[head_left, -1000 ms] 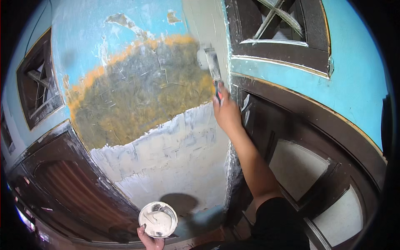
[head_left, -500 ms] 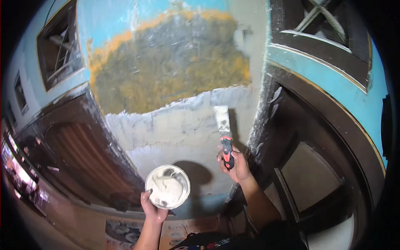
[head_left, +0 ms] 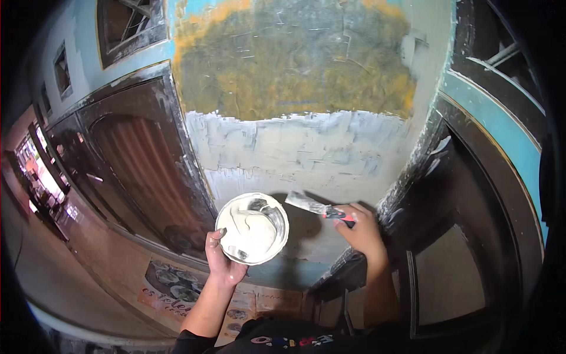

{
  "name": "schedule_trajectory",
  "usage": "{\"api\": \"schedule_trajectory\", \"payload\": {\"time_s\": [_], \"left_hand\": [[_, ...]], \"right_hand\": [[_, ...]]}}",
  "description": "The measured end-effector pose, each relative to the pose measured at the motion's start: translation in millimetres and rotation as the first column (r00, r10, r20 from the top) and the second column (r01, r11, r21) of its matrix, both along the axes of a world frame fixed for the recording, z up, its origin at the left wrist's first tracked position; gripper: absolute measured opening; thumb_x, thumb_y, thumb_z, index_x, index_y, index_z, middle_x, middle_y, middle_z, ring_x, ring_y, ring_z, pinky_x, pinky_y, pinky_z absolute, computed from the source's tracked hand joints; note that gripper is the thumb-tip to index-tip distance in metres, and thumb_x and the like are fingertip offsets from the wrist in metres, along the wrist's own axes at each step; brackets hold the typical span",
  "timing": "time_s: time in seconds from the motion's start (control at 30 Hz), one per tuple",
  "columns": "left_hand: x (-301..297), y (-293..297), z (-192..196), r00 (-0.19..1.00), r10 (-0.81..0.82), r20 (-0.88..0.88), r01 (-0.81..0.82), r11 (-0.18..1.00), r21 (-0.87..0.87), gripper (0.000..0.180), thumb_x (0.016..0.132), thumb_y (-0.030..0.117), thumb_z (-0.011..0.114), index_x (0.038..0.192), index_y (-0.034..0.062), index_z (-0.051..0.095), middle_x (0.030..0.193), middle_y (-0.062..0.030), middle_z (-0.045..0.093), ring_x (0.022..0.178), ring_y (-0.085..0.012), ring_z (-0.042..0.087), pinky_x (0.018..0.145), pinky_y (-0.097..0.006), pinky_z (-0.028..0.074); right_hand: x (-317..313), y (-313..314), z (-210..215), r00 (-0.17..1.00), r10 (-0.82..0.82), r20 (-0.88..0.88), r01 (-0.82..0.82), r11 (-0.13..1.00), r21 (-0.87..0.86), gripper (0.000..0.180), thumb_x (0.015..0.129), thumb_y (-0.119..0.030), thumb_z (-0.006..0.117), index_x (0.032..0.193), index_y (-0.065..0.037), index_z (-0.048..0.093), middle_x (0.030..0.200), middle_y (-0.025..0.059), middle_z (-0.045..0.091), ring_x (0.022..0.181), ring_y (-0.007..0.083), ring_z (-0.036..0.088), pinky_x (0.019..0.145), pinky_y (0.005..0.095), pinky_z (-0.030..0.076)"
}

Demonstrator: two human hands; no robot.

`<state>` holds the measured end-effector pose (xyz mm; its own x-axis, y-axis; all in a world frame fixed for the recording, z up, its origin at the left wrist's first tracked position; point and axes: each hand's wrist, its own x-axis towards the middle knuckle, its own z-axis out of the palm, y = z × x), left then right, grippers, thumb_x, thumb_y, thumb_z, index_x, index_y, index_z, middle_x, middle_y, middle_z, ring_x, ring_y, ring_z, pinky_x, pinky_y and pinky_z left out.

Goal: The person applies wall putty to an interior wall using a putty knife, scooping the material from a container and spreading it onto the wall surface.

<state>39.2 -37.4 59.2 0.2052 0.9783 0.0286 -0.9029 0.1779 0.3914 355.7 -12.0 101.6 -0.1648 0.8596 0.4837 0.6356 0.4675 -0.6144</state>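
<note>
My left hand (head_left: 224, 257) grips the lower left rim of a round metal bowl (head_left: 282, 216), its thumb over the edge. White creamy filler (head_left: 247, 233) lies in the bowl, smeared up its inner wall. In my right hand (head_left: 361, 229) is a putty knife (head_left: 315, 206) with a red and black handle. Its blade, coated with white filler, points left toward the bowl and stays a little apart from the rim. Both hands are in front of a wall panel (head_left: 295, 141) with a pale skimmed lower band and a rough grey and orange upper patch.
A dark wooden door (head_left: 135, 171) with a reddish inset stands left of the panel. Another dark door (head_left: 466, 259) is close on the right, past a frame smeared white (head_left: 413, 159). Below lies a printed sheet (head_left: 171, 283) on the brown floor (head_left: 100, 242).
The putty knife has swung from pointing up at the wall to pointing left, and it is nearer the bowl. The whole view has shifted, with the wall now farther right.
</note>
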Motion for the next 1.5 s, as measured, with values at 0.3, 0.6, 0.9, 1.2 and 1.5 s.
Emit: {"api": "schedule_trajectory", "payload": {"time_s": [0.3,0.6,0.9,1.2,1.5], "left_hand": [[-7,0,-11,0.976,0.212,-0.04,-0.214,0.976,-0.045,0.062,0.085,0.037,0.05,0.136,0.0023,0.05,0.13,-0.0164,0.06,0.115,-0.0336,0.061,0.098,-0.047,0.05],[-23,-11,-46,0.941,0.167,-0.295,-0.209,0.971,-0.116,0.064,0.087,0.04,0.05,0.137,0.0,0.046,0.134,-0.0167,0.057,0.118,-0.032,0.059,0.101,-0.045,0.048],[-55,-9,-58,0.933,-0.022,-0.358,-0.051,0.98,-0.193,0.061,0.085,0.034,0.053,0.133,-0.0024,0.05,0.123,-0.0188,0.063,0.109,-0.0316,0.065,0.097,-0.044,0.052],[-77,8,-51,0.989,-0.095,-0.111,0.079,0.986,-0.144,0.064,0.085,0.034,0.054,0.138,-0.0017,0.047,0.13,-0.0179,0.06,0.115,-0.0318,0.062,0.101,-0.043,0.049],[-73,29,-45,0.992,-0.114,-0.057,0.109,0.99,-0.094,0.064,0.083,0.035,0.052,0.136,-0.0008,0.05,0.131,-0.0163,0.06,0.116,-0.0311,0.061,0.101,-0.042,0.049]], "right_hand": [[-28,-20,66,0.939,0.068,0.338,-0.073,0.997,0.003,0.03,0.076,-0.017,0.071,0.104,-0.008,0.069,0.091,0.0097,0.067,0.085,0.0298,0.065,0.076,0.0384,0.052],[-84,-3,68,0.746,-0.086,0.66,-0.098,0.966,0.237,0.028,0.074,-0.029,0.071,0.099,-0.017,0.07,0.087,0.0036,0.062,0.089,0.0245,0.063,0.075,0.0407,0.049],[-114,11,60,0.762,-0.028,0.647,-0.21,0.934,0.289,0.032,0.074,-0.025,0.075,0.104,-0.018,0.07,0.093,0.0031,0.058,0.096,0.0234,0.055,0.082,0.0383,0.041],[-116,6,-16,0.982,0.136,-0.132,-0.144,0.988,-0.055,0.031,0.077,-0.014,0.077,0.103,-0.005,0.063,0.094,0.0074,0.059,0.083,0.0203,0.059,0.075,0.034,0.048],[-128,0,-54,0.901,0.071,-0.429,-0.193,0.949,-0.25,0.033,0.082,-0.01,0.076,0.105,-0.003,0.054,0.087,0.0011,0.057,0.08,0.0089,0.05,0.072,0.0271,0.044]]}}
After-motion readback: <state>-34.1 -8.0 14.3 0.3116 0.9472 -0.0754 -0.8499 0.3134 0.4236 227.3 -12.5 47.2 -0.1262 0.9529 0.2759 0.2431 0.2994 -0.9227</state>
